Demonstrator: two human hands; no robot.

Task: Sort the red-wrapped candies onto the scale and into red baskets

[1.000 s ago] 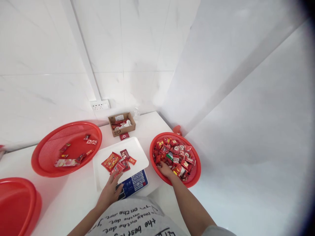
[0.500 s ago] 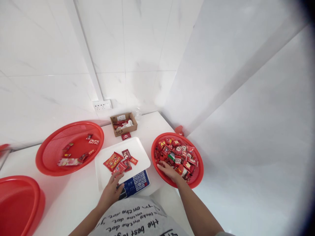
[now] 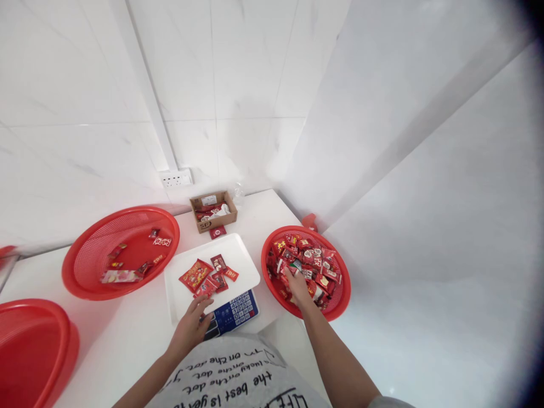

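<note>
Several red snack packets [image 3: 196, 275] lie on a white tray [image 3: 238, 249] that rests on a blue-and-white scale [image 3: 240, 311]. My left hand [image 3: 193, 321] is at the tray's front edge, fingers apart, fingertips beside the nearest packet, holding nothing. To the right, a red basket [image 3: 345, 294] is heaped with small red packets [image 3: 317, 258]. My right hand [image 3: 297, 288] reaches into its left part, fingers pointing down among the packets and closed; what they grip is too small to make out.
At the left stand a red basket [image 3: 80, 255] with a few packets and another red basket [image 3: 63, 340]. Behind the tray are a small cardboard box [image 3: 216, 215] of packets and one loose packet [image 3: 217, 232]. A wall socket [image 3: 175, 178] is above.
My right hand has moved slightly up and right within the basket, its fingers drawing together. My left hand has stayed nearly in place by the tray.
</note>
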